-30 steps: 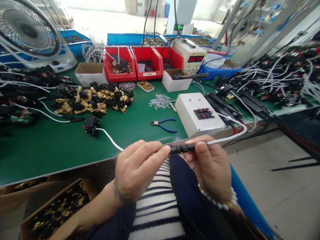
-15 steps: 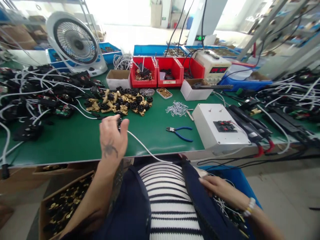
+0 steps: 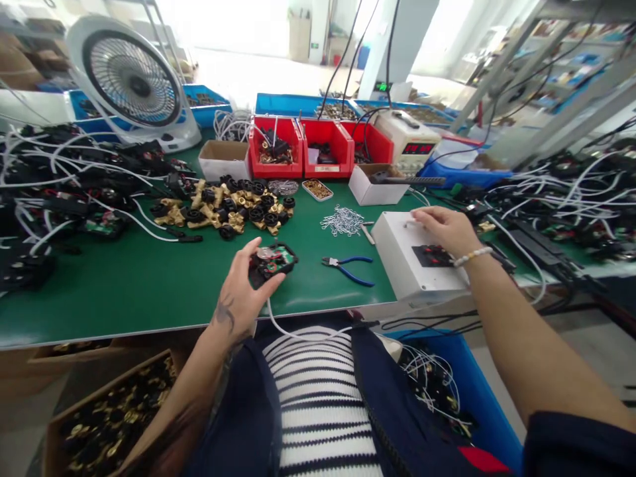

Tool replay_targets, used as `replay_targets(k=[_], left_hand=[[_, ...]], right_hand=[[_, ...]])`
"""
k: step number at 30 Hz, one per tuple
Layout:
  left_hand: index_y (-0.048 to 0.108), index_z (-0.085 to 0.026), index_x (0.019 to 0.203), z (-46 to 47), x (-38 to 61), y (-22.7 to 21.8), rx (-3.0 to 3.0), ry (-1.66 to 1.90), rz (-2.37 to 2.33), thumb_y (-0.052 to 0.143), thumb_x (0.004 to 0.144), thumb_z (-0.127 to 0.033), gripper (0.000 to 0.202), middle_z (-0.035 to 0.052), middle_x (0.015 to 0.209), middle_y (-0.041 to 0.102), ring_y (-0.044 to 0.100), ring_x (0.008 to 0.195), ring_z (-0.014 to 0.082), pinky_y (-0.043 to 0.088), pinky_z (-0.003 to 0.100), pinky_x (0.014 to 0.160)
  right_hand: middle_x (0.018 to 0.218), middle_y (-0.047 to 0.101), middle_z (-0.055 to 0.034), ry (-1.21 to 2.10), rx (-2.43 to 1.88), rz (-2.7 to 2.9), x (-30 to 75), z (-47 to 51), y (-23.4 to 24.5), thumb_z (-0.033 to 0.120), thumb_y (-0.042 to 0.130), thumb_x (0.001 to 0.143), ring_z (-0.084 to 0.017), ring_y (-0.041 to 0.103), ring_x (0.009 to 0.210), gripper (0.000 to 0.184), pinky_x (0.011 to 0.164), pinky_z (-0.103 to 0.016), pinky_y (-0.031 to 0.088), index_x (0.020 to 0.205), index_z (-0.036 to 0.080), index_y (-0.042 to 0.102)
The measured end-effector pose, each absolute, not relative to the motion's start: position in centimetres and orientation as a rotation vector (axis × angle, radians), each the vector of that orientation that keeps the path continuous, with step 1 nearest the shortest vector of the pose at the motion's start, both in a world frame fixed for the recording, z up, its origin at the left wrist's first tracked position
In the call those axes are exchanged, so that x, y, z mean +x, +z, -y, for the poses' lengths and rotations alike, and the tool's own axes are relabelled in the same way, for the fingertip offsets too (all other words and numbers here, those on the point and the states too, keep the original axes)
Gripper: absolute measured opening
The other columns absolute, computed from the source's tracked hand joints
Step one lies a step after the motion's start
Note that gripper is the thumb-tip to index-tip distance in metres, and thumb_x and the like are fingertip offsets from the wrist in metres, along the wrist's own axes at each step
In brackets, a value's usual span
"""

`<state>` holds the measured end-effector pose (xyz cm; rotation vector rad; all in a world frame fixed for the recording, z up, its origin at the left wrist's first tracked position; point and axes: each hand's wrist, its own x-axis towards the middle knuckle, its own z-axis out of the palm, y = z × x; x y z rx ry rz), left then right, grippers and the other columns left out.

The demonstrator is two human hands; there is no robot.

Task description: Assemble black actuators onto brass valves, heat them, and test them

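Note:
My left hand [image 3: 242,292] is closed round a small black module [image 3: 273,260] with a green circuit board showing, held just above the green table [image 3: 124,285]. A white cable [image 3: 293,331] runs from the module down over the table edge to my lap. My right hand [image 3: 444,227] rests on top of a white test box [image 3: 412,255], fingers bent over its far side near the black and red terminal block [image 3: 433,255]. Blue-handled pliers [image 3: 348,266] lie between the two hands.
A pile of brass and black fittings [image 3: 223,207], a heap of metal clips [image 3: 342,220], red bins [image 3: 303,149], a fan [image 3: 129,83] and a power supply [image 3: 407,139] stand further back. Wired modules crowd both sides. A blue bin [image 3: 447,384] and a cardboard box [image 3: 109,417] sit below the table edge.
My left hand picked up the black module and drew it toward me. My right hand rose from the blue bin beside my lap onto the white test box.

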<state>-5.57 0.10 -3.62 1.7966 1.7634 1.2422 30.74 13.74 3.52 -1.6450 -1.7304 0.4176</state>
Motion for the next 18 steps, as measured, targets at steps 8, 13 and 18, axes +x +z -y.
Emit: replay_targets(k=[8, 13, 18], left_hand=[[0.043, -0.025, 0.137, 3.8, -2.2, 1.3, 2.063, 1.311, -1.098, 0.073, 0.083, -0.035, 0.062, 0.0097, 0.131, 0.056, 0.055, 0.121, 0.0241, 0.047, 0.039, 0.106], [0.041, -0.023, 0.138, 4.5, -1.9, 2.5, 2.137, 1.315, -0.937, 0.073, 0.084, -0.030, 0.064, 0.0099, 0.131, 0.058, 0.055, 0.123, 0.0219, 0.047, 0.036, 0.107], [0.040, -0.023, 0.140, 4.8, -2.0, 3.0, 2.135, 1.313, -0.863, 0.074, 0.083, -0.029, 0.066, 0.0094, 0.131, 0.058, 0.054, 0.124, 0.0212, 0.046, 0.033, 0.108]], right_hand=[[0.088, 0.072, -0.0110, 0.471, -1.636, 1.844, 30.8, -13.7, 2.5, 0.031, 0.053, 0.096, -0.013, 0.063, 0.086, 0.033, 0.089, -0.030, 0.043, 0.084, 0.006, 0.072], [0.084, 0.071, -0.0103, 0.416, -1.609, 1.844, 31.0, -14.1, 2.5, 0.034, 0.053, 0.095, -0.015, 0.062, 0.084, 0.037, 0.086, -0.031, 0.043, 0.079, 0.007, 0.072], [0.101, 0.069, -0.0159, 0.260, -1.440, 1.770, 29.7, -11.1, 3.8, 0.039, 0.067, 0.085, -0.021, 0.059, 0.102, 0.029, 0.097, -0.036, 0.037, 0.088, 0.011, 0.073]])
